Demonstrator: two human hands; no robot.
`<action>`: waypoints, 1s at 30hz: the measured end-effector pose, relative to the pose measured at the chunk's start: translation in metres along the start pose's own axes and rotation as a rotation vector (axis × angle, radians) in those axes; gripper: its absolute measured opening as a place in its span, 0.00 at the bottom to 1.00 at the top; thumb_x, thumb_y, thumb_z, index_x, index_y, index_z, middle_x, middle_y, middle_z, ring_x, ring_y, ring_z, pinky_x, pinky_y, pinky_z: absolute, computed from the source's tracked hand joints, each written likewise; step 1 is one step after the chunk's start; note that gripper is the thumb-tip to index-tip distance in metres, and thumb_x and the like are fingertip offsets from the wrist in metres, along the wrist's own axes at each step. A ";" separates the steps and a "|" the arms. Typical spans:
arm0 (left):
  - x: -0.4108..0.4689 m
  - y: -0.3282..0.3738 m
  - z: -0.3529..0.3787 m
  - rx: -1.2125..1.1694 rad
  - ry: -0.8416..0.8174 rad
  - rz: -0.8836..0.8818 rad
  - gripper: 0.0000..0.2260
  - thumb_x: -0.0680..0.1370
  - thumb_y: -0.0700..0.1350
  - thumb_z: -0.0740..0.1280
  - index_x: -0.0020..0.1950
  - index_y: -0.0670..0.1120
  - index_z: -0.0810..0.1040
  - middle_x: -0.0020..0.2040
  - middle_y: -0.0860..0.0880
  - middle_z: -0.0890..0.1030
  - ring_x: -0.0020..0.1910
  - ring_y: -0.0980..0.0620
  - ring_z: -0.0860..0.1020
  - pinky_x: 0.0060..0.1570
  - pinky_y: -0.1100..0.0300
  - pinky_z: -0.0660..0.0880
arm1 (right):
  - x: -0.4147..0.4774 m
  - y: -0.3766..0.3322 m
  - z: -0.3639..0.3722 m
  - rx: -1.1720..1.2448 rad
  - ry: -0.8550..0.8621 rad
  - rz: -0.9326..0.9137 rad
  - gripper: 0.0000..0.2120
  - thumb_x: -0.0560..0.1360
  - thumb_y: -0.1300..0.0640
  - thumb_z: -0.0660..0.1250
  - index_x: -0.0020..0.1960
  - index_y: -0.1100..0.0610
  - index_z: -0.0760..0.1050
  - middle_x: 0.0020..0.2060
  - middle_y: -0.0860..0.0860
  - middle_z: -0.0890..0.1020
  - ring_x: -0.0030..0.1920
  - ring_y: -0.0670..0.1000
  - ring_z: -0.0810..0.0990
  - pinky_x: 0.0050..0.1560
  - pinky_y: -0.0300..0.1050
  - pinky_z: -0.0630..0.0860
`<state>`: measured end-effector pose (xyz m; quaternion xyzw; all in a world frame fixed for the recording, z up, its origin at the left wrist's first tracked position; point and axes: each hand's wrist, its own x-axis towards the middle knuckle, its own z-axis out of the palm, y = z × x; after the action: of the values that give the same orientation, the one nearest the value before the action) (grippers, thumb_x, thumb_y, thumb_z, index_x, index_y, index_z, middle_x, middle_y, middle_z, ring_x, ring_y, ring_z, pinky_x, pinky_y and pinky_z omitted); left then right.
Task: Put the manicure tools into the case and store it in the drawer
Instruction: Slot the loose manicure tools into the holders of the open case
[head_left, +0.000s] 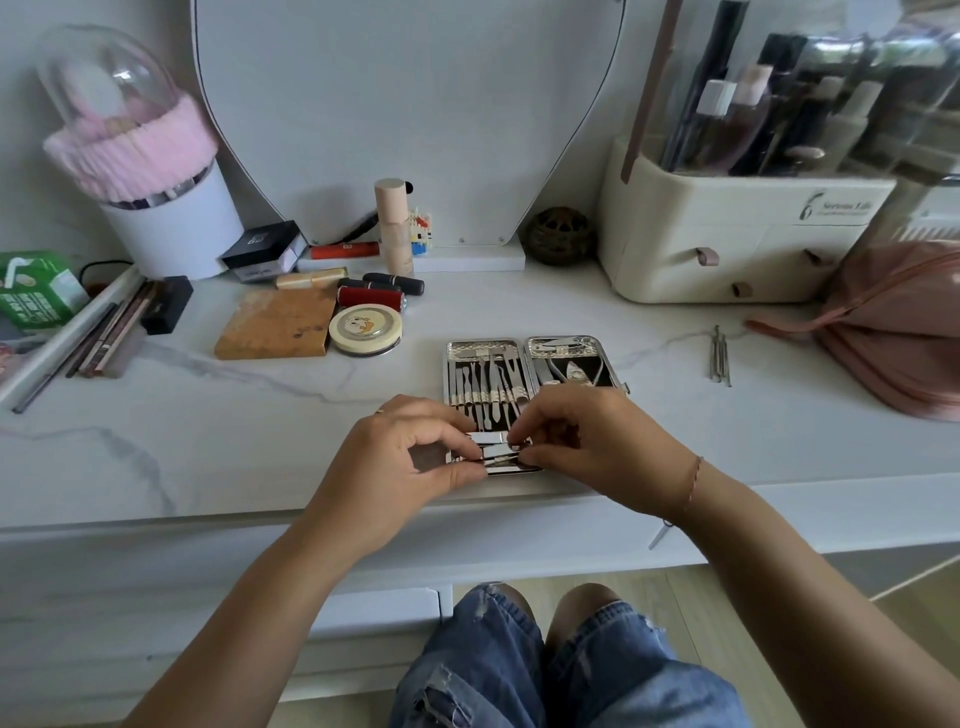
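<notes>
Your open silver metal manicure case lies flat on the white marble-patterned surface, both halves facing up. Its left half holds a row of slim steel tools under a strap; its right half holds clippers and nippers against a dark lining. At the case's near edge, your left hand and right hand meet over a flat silver metal tool, which looks like a nail clipper, though the fingers hide much of it. Your left thumb and fingers are pinched closed on its left end; your right fingers are curled tight around its right end. Both hands hover just above the case's front rim.

To the right of the case, well apart from it, a few thin loose steel manicure tools lie together on the surface. Farther right of the case sits a pink fabric pouch. Left of the case rest a round cream compact and a brown cork-textured box.
</notes>
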<state>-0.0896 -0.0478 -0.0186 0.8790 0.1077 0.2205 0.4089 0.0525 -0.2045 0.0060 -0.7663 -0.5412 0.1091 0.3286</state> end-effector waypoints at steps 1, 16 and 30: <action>0.000 0.000 0.000 0.009 -0.003 0.006 0.08 0.64 0.51 0.75 0.41 0.54 0.83 0.47 0.59 0.80 0.52 0.62 0.76 0.52 0.73 0.68 | 0.000 0.000 0.000 0.009 0.001 0.005 0.05 0.70 0.61 0.72 0.46 0.55 0.81 0.38 0.49 0.81 0.38 0.46 0.76 0.38 0.34 0.73; 0.019 0.003 0.002 0.130 -0.081 0.067 0.12 0.63 0.54 0.73 0.45 0.56 0.83 0.42 0.59 0.80 0.49 0.59 0.73 0.47 0.69 0.68 | -0.016 0.121 -0.090 -0.156 0.663 0.700 0.11 0.69 0.51 0.72 0.45 0.59 0.80 0.47 0.54 0.82 0.53 0.54 0.78 0.47 0.40 0.68; 0.064 0.005 0.009 0.027 0.024 0.065 0.08 0.69 0.57 0.68 0.42 0.56 0.82 0.43 0.60 0.81 0.49 0.61 0.76 0.49 0.65 0.70 | 0.004 0.141 -0.102 -0.297 0.516 0.854 0.08 0.69 0.53 0.68 0.33 0.54 0.76 0.42 0.55 0.79 0.48 0.59 0.78 0.42 0.41 0.67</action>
<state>-0.0288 -0.0335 -0.0002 0.8848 0.0870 0.2427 0.3883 0.2143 -0.2687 -0.0031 -0.9591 -0.0916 -0.0371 0.2654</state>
